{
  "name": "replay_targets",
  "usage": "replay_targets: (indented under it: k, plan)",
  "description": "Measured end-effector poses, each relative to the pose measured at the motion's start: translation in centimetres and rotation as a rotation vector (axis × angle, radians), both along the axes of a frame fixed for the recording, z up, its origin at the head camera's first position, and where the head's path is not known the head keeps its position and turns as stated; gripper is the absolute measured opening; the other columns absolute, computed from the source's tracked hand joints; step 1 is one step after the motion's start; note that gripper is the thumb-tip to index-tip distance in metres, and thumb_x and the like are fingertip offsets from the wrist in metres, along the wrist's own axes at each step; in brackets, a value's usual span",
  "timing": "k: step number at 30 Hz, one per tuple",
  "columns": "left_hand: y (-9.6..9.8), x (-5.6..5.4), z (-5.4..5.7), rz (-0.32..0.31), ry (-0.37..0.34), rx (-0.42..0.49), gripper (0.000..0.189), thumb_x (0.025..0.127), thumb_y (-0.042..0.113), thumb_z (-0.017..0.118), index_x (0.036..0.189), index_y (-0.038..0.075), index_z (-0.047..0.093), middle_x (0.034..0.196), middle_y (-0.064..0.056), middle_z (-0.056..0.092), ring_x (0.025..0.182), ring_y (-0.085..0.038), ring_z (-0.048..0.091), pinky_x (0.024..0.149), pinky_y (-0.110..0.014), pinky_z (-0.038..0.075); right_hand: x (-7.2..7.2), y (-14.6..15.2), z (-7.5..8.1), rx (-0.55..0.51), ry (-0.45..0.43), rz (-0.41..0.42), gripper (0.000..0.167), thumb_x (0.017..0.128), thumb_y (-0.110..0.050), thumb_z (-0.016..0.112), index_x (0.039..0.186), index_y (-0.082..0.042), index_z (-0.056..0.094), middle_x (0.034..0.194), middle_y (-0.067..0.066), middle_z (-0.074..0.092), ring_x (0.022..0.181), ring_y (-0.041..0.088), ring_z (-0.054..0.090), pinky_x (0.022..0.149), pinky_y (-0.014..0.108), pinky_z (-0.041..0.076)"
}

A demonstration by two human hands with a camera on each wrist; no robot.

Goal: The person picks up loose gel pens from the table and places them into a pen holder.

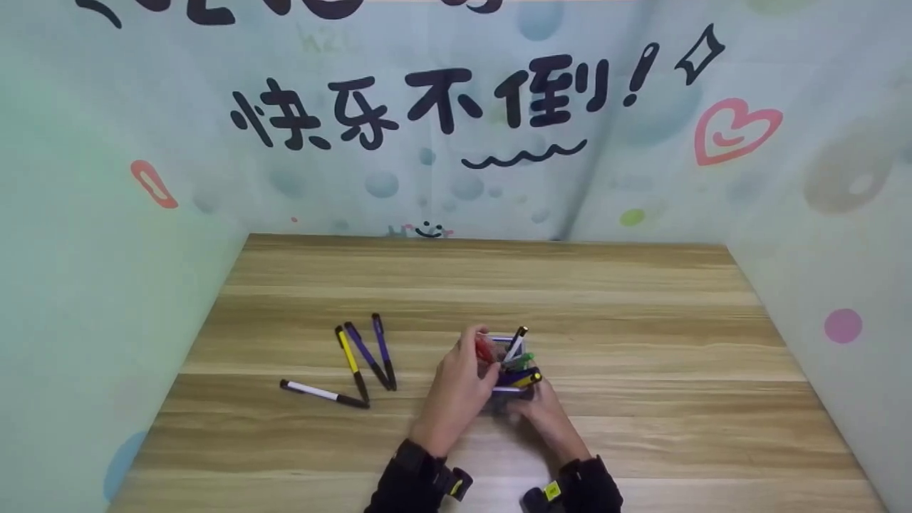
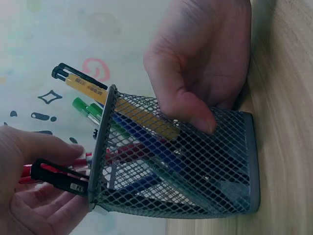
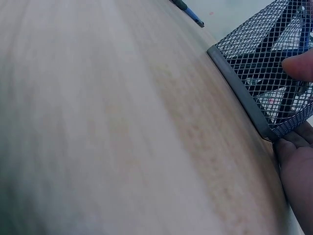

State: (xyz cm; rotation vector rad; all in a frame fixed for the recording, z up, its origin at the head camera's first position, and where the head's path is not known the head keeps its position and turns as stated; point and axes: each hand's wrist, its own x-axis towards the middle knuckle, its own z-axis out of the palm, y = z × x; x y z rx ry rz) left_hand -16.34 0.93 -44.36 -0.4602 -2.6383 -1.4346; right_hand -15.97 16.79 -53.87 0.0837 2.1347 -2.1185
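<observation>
A black mesh pen holder (image 2: 227, 147) stands upright on the wooden table, filled with several pens. My right hand (image 1: 548, 417) grips its side, the thumb (image 3: 301, 66) lying across the mesh. At the rim, my left hand (image 1: 456, 388) pinches a red pen (image 2: 30, 172) between thumb and fingers; the pen's other end reaches inside the holder. A yellow pen (image 2: 83, 87), a green pen (image 2: 80, 105) and a black-clipped pen (image 2: 56, 176) stick out over the rim. In the head view, the two hands cover much of the holder.
Left of the holder lie a white pen (image 1: 313, 390), a yellow pen (image 1: 349, 353) and two purple pens (image 1: 367, 355) (image 1: 382, 345), all with black ends. A printed cloth (image 1: 427, 192) hangs behind the table (image 1: 641, 320) and along both sides.
</observation>
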Motion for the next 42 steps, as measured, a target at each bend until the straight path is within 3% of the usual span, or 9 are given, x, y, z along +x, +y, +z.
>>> replay_targets:
  k: [3, 6, 11, 15, 19, 26, 32, 36, 42]
  plan:
    - [-0.2, 0.2, 0.1, -0.005, 0.104, -0.002, 0.04, 0.087, 0.011, 0.062, 0.124, 0.008, 0.047, 0.103, -0.006, 0.062, 0.088, -0.015, 0.061, 0.077, -0.024, 0.054, 0.0, 0.1, 0.1, 0.002, -0.01, -0.009, 0.08, 0.063, 0.006, 0.062, 0.139, 0.0, 0.036, 0.131, 0.018, 0.051, 0.114, 0.022, 0.048, 0.101, 0.031, 0.033]
    - [-0.2, 0.3, 0.1, -0.019, 0.162, -0.048, 0.03, 0.088, 0.011, 0.062, 0.117, 0.007, 0.055, 0.102, -0.004, 0.063, 0.088, -0.014, 0.062, 0.077, -0.024, 0.054, 0.0, 0.1, 0.2, 0.005, -0.009, -0.016, 0.08, 0.063, 0.006, 0.061, 0.139, 0.0, 0.036, 0.133, 0.017, 0.05, 0.119, 0.023, 0.045, 0.103, 0.032, 0.031]
    - [0.3, 0.4, 0.1, -0.041, 0.082, -0.216, 0.018, 0.086, 0.014, 0.064, 0.102, 0.008, 0.066, 0.104, -0.003, 0.065, 0.097, -0.019, 0.06, 0.088, -0.032, 0.051, 0.0, 0.1, 0.2, 0.005, 0.015, -0.006, 0.079, 0.064, 0.007, 0.062, 0.139, 0.0, 0.036, 0.134, 0.018, 0.048, 0.123, 0.025, 0.044, 0.109, 0.038, 0.027]
    - [0.6, 0.4, 0.1, -0.056, 0.074, -0.309, 0.016, 0.086, 0.015, 0.062, 0.098, 0.006, 0.068, 0.103, -0.005, 0.066, 0.099, -0.022, 0.058, 0.091, -0.036, 0.048, -0.1, 0.0, 0.0, 0.001, 0.024, 0.006, 0.078, 0.065, 0.006, 0.063, 0.138, 0.0, 0.036, 0.134, 0.017, 0.049, 0.123, 0.024, 0.044, 0.111, 0.041, 0.025]
    - [0.4, 0.4, 0.0, -0.054, 0.063, -0.274, 0.016, 0.085, 0.012, 0.063, 0.1, 0.008, 0.066, 0.103, -0.004, 0.065, 0.097, -0.021, 0.059, 0.089, -0.035, 0.049, -0.1, -0.1, -0.1, -0.017, 0.029, 0.002, 0.079, 0.064, 0.007, 0.064, 0.138, 0.0, 0.037, 0.134, 0.018, 0.049, 0.123, 0.026, 0.044, 0.113, 0.045, 0.022]
    - [-1.4, 1.3, 0.0, -0.04, 0.052, -0.088, 0.016, 0.083, 0.01, 0.065, 0.099, 0.012, 0.066, 0.101, 0.001, 0.063, 0.094, -0.015, 0.06, 0.086, -0.03, 0.052, -0.1, -0.2, -0.1, -0.028, 0.021, 0.002, 0.078, 0.064, 0.007, 0.064, 0.137, 0.002, 0.037, 0.133, 0.02, 0.05, 0.124, 0.029, 0.044, 0.115, 0.047, 0.019]
    - [-3.9, 2.1, 0.1, 0.029, 0.056, 0.032, 0.015, 0.09, 0.018, 0.059, 0.102, 0.011, 0.065, 0.104, 0.0, 0.064, 0.094, -0.014, 0.06, 0.084, -0.026, 0.053, -0.1, -0.2, -0.2, -0.049, 0.017, -0.005, 0.082, 0.061, 0.007, 0.065, 0.138, -0.001, 0.037, 0.132, 0.018, 0.051, 0.124, 0.027, 0.042, 0.114, 0.046, 0.018]
    - [-6.1, 2.2, -0.5, 0.114, 0.004, 0.017, 0.017, 0.09, 0.018, 0.057, 0.105, 0.012, 0.064, 0.106, -0.001, 0.064, 0.096, -0.014, 0.06, 0.083, -0.026, 0.053, -0.1, 0.0, -0.2, -0.063, 0.019, 0.007, 0.084, 0.06, 0.007, 0.064, 0.139, -0.002, 0.035, 0.132, 0.018, 0.051, 0.125, 0.027, 0.042, 0.114, 0.048, 0.017]
    - [-9.2, 1.7, -1.9, 0.28, -0.057, -0.046, 0.019, 0.088, 0.019, 0.061, 0.105, 0.014, 0.065, 0.111, -0.006, 0.063, 0.104, -0.022, 0.057, 0.089, -0.039, 0.05, -0.1, 0.0, -0.2, -0.069, 0.005, 0.027, 0.087, 0.061, 0.005, 0.066, 0.141, -0.006, 0.032, 0.133, 0.016, 0.051, 0.125, 0.029, 0.043, 0.114, 0.051, 0.016]
